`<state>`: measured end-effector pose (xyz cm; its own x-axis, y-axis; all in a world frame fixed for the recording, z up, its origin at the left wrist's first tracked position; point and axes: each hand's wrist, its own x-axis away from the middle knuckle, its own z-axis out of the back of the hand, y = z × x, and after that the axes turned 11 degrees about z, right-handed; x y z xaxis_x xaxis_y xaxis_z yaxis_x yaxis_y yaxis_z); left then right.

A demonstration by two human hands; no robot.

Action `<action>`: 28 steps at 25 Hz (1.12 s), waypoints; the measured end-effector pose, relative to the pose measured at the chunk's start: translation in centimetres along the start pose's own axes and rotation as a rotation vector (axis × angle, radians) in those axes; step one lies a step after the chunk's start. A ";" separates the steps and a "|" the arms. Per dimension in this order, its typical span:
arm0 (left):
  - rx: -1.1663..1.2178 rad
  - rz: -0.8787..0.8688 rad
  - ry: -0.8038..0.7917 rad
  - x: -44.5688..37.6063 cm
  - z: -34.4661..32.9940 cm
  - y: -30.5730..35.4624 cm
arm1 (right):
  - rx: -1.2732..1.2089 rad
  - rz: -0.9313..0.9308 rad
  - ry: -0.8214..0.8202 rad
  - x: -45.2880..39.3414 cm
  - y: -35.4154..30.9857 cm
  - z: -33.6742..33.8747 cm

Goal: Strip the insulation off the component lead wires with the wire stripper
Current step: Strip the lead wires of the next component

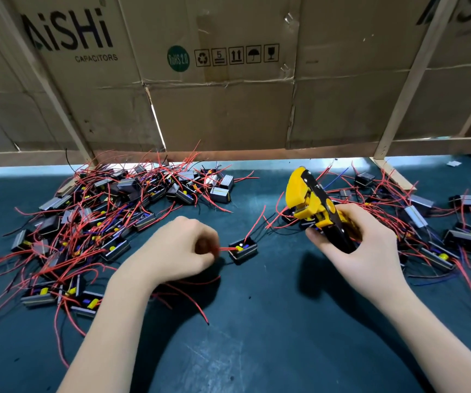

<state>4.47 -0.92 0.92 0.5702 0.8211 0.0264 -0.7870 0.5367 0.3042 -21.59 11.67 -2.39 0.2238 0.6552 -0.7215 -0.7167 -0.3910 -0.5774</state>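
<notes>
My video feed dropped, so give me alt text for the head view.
Left hand pinches a red lead wire of a small black component on the dark green mat; right hand grips a yellow-and-black wire stripper.

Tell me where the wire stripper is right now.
In the head view, the yellow-and-black wire stripper is right of centre, gripped by the right hand and raised above the dark mat, in front of the right-hand pile of components.

stripper (317, 207): yellow-black | wires (224, 249): red | mat (257, 321): dark teal
</notes>
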 end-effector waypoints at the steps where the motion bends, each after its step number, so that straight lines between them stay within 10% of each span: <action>1: -0.050 0.018 0.047 0.2 0.3 -0.3 | 0.002 -0.003 0.000 0.0 0.0 0.0; 6: 0.309 -0.011 0.347 -0.6 -2.0 1.6 | 0.016 -0.008 -0.014 -0.1 -0.1 -0.2; 28: 0.656 -0.056 0.157 -1.4 -4.8 3.8 | 0.702 -0.236 -0.141 0.3 1.6 0.2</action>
<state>-0.43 0.92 -2.54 0.5257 0.8407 -0.1299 -0.4230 0.3908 0.8175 -22.80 11.32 -3.45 0.3705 0.7654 -0.5262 -0.9235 0.2426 -0.2973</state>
